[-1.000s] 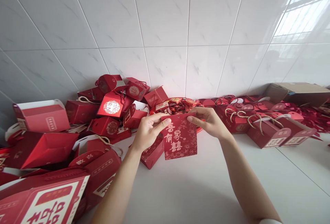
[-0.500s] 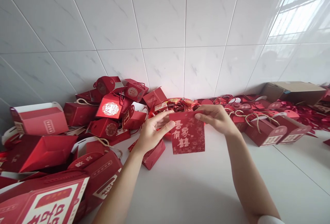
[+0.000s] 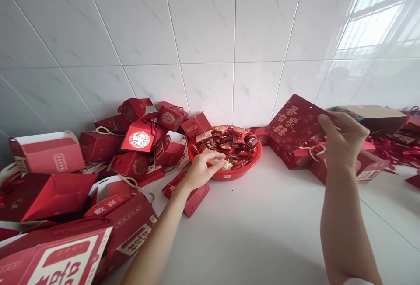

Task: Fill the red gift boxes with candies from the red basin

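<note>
Noting large printed box [image 3: 62, 254] toward near left corner of tabletop [image 3: 249, 241]. Extending left hand [image 3: 201, 170] over near rim of red basin [image 3: 243, 171] holding wrapped sweets [image 3: 239, 145]; cannot tell whether gripping any. Holding right hand [image 3: 347, 135] well apart, clamped on red card [image 3: 293, 121], tilted, raised in front of red boxes [image 3: 292, 161] near back edge. Seeing brown carton [image 3: 380, 112] toward far right corner.

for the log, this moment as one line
left hand: over red basin of wrapped packets | right hand: holding red card | at left: red boxes
</note>
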Tool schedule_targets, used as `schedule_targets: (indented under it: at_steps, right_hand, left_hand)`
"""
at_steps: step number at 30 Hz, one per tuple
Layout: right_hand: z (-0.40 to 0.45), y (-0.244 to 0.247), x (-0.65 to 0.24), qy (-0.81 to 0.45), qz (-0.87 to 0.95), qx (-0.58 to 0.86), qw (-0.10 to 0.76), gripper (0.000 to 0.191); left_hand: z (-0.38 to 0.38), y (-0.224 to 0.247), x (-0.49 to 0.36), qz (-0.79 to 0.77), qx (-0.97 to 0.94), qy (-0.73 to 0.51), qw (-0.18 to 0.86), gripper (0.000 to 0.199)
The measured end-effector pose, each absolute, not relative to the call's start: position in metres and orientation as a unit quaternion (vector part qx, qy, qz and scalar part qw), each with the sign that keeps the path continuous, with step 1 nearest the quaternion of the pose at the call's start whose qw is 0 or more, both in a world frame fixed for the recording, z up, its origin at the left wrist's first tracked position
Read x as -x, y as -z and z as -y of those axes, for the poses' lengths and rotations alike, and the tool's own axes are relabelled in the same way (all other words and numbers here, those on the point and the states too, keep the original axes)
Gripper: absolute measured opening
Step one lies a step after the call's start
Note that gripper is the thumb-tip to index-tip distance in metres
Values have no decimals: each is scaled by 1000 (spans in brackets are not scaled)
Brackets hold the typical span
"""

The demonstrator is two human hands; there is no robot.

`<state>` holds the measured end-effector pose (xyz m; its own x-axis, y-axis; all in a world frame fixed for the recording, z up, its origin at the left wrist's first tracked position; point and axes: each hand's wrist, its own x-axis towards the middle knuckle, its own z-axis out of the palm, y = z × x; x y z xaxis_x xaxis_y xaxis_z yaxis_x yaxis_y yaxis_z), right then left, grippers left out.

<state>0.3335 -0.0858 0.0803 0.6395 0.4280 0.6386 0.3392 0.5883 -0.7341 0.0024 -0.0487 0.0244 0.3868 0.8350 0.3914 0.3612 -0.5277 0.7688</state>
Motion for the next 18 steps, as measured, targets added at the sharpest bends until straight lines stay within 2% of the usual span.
schedule_targets:
  at_steps: [7,12,18]
  right_hand:
    - [94,-77,-347,-46,447,545,708,20]
    - [91,-70,-358,-55,426,557,711,23]
    - [78,-56,-366,-125,429,579,682,23]
  left_hand:
    - [31,5,-8,-383,-803,-340,306,30]
    - [29,6,-5,-389,-807,-321,306,32]
    - [29,3,-5,-395,-814,-304,299,29]
